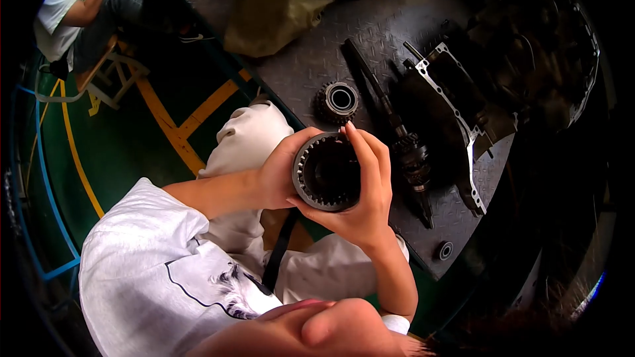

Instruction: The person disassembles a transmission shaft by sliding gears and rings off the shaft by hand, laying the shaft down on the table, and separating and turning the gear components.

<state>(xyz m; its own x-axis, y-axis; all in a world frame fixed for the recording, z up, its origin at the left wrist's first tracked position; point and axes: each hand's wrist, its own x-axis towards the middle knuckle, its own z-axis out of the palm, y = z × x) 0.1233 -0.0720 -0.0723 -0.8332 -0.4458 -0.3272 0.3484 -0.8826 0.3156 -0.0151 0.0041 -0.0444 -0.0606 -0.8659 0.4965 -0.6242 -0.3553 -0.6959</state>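
Note:
A dark metal ring gear with teeth around its inner rim is held between both hands, above my lap, its open end turned up toward the camera. My left hand wraps its left side. My right hand grips the right side, fingertips at the upper rim and thumb low along the lower edge. The inside of the ring is too dark to make out. Just beyond it, a smaller gear with a bright round bore sits on the metal bench. To the right lies a long gear shaft.
A metal housing with a pale machined edge stands right of the shaft. A small bearing lies near the bench's near corner. Brownish cloth covers the far bench edge. Another person sits at the upper left.

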